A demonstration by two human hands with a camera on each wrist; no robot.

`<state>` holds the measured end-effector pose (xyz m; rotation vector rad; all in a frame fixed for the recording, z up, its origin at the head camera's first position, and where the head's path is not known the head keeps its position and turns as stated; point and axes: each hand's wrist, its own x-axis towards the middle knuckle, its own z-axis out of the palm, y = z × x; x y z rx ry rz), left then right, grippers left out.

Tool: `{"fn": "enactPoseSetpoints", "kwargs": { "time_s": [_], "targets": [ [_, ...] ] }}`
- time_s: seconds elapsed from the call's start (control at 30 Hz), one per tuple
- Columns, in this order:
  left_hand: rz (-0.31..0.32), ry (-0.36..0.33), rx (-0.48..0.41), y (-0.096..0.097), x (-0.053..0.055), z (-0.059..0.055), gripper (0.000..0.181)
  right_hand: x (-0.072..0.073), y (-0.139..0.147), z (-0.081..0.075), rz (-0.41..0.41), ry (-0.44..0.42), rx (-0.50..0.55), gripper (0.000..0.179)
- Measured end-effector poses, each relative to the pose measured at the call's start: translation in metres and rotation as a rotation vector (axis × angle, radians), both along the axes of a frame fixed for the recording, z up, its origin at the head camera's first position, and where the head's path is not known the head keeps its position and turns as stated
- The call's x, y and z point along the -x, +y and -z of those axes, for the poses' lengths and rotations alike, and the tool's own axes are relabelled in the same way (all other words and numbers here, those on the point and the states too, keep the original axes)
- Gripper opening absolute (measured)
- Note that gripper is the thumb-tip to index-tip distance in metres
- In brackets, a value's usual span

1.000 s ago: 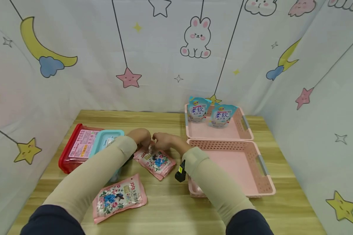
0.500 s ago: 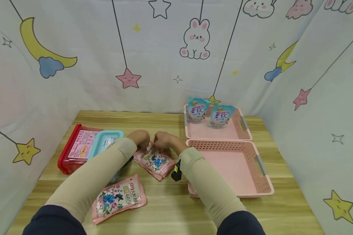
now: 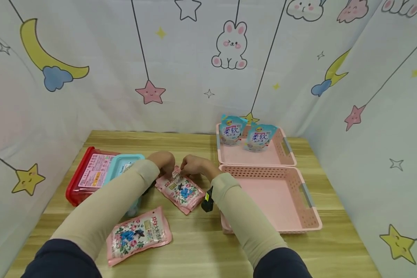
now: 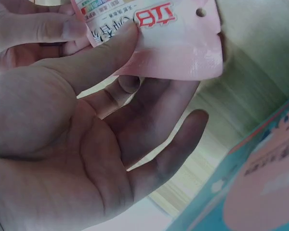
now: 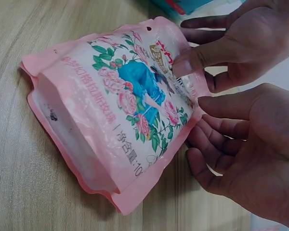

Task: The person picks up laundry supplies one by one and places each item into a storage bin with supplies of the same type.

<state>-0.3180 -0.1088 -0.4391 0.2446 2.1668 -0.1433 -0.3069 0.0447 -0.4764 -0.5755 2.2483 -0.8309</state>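
A pink floral laundry powder pouch [image 3: 182, 191] rests on the table in the middle of the head view. My left hand [image 3: 164, 163] pinches its top end, thumb on the printed face and fingers beneath, as the left wrist view shows. On the other side of that end, my right hand [image 5: 250, 144] also pinches the pouch's edge between thumb and fingers. Close to my left forearm lies a second pink pouch [image 3: 139, 235], flat and touched by neither hand.
Left of my hands stand a red tub [image 3: 87, 170] with a pink label and a light blue container [image 3: 116, 166]. Two pink baskets are at right; the back basket [image 3: 281, 156] holds two blue pouches [image 3: 258, 137], the front basket [image 3: 271, 200] is nearer.
The bunched top of the pouch between my hands now looks flatter and shows more. My hands have moved slightly apart. The second pouch and the baskets have stayed in place.
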Motion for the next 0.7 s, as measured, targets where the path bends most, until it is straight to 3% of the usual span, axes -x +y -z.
{"fn": "enactPoseSetpoints", "kwargs": {
  "time_s": [0.17,0.37,0.57,0.7],
  "targets": [
    [-0.068,-0.059,-0.073,-0.003,-0.001,-0.007,0.036,0.001,0.0,-0.001,0.011,0.002,-0.002,0.026],
    [-0.118,-0.015,-0.147,-0.005,-0.003,-0.011,0.03,0.003,0.002,0.001,0.027,-0.045,0.019,0.026],
    [-0.11,0.004,-0.179,-0.006,-0.004,-0.011,0.025,0.004,0.002,0.003,0.018,-0.04,-0.009,0.016],
    [-0.112,0.017,-0.209,-0.007,-0.006,-0.013,0.021,0.003,0.004,0.003,0.048,-0.088,0.032,0.011]
  ]
}}
